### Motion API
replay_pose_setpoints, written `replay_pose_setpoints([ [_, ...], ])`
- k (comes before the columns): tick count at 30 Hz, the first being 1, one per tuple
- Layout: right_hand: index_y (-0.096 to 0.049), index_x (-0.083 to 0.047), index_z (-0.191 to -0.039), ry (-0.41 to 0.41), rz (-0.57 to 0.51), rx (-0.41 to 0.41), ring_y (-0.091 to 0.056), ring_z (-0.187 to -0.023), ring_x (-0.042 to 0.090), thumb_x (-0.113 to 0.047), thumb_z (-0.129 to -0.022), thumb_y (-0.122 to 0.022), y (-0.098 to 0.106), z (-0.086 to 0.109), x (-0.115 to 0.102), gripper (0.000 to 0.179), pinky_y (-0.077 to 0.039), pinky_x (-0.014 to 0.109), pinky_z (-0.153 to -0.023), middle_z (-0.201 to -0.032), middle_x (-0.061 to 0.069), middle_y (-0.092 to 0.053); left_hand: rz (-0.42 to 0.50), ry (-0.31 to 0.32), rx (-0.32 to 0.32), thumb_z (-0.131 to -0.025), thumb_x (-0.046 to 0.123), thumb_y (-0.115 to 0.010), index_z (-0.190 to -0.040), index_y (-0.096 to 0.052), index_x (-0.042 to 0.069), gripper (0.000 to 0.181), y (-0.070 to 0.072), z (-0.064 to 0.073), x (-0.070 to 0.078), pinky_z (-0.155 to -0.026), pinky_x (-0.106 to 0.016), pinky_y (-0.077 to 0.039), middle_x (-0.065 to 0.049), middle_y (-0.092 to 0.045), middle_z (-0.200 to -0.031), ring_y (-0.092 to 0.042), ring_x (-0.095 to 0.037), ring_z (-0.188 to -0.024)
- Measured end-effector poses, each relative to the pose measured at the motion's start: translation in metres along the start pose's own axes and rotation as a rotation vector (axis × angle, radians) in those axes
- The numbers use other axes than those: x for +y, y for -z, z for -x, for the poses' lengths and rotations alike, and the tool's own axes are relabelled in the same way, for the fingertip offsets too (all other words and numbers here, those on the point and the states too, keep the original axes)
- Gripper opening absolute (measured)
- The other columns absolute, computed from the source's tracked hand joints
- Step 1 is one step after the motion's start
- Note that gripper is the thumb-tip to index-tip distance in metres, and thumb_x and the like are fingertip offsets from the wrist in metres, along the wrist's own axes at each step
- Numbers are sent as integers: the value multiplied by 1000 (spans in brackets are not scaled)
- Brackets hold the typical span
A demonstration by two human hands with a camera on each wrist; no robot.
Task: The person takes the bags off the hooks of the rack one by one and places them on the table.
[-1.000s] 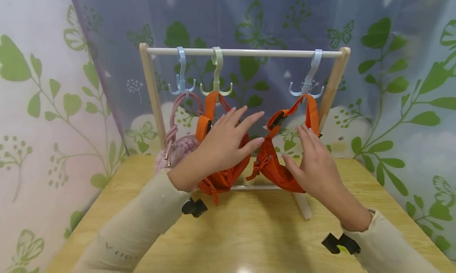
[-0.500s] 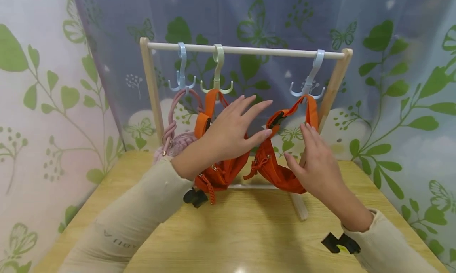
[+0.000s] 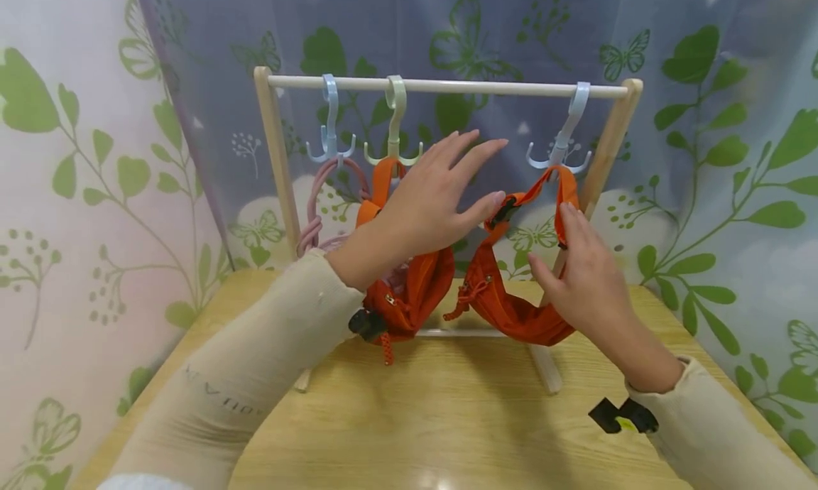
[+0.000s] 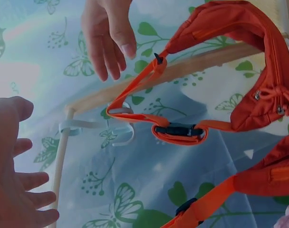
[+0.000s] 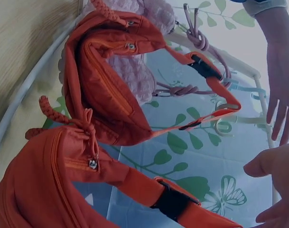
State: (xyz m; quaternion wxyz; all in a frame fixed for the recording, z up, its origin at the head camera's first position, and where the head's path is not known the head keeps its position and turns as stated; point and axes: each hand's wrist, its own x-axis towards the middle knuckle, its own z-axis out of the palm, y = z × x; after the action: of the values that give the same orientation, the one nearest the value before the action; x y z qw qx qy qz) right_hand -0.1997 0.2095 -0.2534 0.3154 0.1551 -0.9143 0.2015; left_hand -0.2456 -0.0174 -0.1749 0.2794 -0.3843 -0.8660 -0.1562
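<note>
Two orange-red waist bags hang by their straps from a small rack. My left hand (image 3: 441, 192), fingers straight and thumb spread, is held in front of the left waist bag (image 3: 429, 291) and hides part of it. My right hand (image 3: 591, 273) has its fingers extended beside the right waist bag (image 3: 511, 307), overlapping its strap in the head view. The left wrist view shows this bag's black buckle (image 4: 180, 129) and, apart from the strap, the right hand (image 4: 109, 35). Behind the left waist bag hangs a pink puffy bag (image 5: 132, 78) with a knotted handle.
The rack has a white top rod (image 3: 479, 86) and wooden end posts (image 3: 610, 149). On the rod hang a left blue hook (image 3: 329, 124), a green hook (image 3: 395, 117) and a right blue hook (image 3: 565, 131). It stands on a wooden table (image 3: 434, 412) before a leaf-patterned curtain.
My left hand has risen and shifted right, away from the left bag's body. My right hand has moved slightly up and right. The bags still hang from the same hooks.
</note>
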Motion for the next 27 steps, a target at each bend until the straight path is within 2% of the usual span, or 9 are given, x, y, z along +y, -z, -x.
replay_pose_setpoints([
  [4, -25, 7, -150, -27, -3, 4, -40, -128, 50, -19, -92, -66, 5, -4, 3, 76, -36, 65, -99, -150, 30, -32, -4, -9, 15, -100, 45, -49, -151, -35, 23, 58, 3, -9, 1, -118, -41, -17, -11, -32, -155, -26, -30, -144],
  [6, -25, 6, -150, -36, -7, 14, -51, -115, 48, -19, -92, -66, 7, -6, 4, 76, -40, 65, -95, -150, 30, -32, -10, -15, 19, -100, 46, -48, -151, -35, 23, 57, 4, -13, 1, -119, -40, -17, -10, -31, -155, -26, -28, -144],
  [9, -24, 6, -150, -54, -10, 16, -55, -102, 48, -19, -93, -65, 8, -7, 8, 75, -42, 64, -89, -150, 30, -32, -12, -16, 25, -100, 45, -47, -151, -35, 23, 57, 6, -20, 1, -119, -38, -17, -10, -31, -155, -26, -27, -144],
  [12, -23, 6, -150, -77, -13, -3, -55, -103, 49, -20, -93, -64, 8, -9, 13, 75, -43, 64, -87, -150, 30, -31, -13, -27, 45, -100, 44, -47, -151, -36, 22, 56, 7, -28, 2, -118, -36, -18, -10, -32, -155, -27, -25, -144],
  [15, -21, 6, -151, -106, -13, -36, -48, -115, 53, -22, -94, -62, 10, -11, 20, 76, -41, 66, -90, -151, 30, -30, -27, -50, 78, -101, 42, -48, -150, -37, 20, 56, 6, -37, 2, -118, -33, -18, -10, -35, -154, -29, -23, -143],
  [18, -18, 4, -153, -146, 11, -48, -47, -115, 54, -23, -95, -61, 16, -12, 25, 77, -39, 67, -92, -150, 31, -30, -36, -63, 108, -101, 42, -48, -150, -38, 19, 55, 4, -47, 5, -117, -29, -18, -9, -36, -153, -31, -21, -142],
  [21, -16, 4, -153, -171, 38, -52, -42, -119, 57, -25, -96, -60, 20, -17, 27, 78, -35, 69, -96, -149, 33, -31, -26, -49, 124, -101, 41, -46, -150, -38, 19, 54, 5, -55, 6, -117, -26, -18, -8, -36, -153, -31, -19, -142],
  [27, -18, 5, -152, -179, 36, -64, -47, -111, 54, -28, -96, -59, 15, -24, 27, 77, -37, 66, -96, -141, 35, -39, -31, -7, 121, -101, 42, -45, -151, -35, 23, 55, 9, -68, 9, -116, -23, -15, -5, -34, -154, -29, -15, -143],
])
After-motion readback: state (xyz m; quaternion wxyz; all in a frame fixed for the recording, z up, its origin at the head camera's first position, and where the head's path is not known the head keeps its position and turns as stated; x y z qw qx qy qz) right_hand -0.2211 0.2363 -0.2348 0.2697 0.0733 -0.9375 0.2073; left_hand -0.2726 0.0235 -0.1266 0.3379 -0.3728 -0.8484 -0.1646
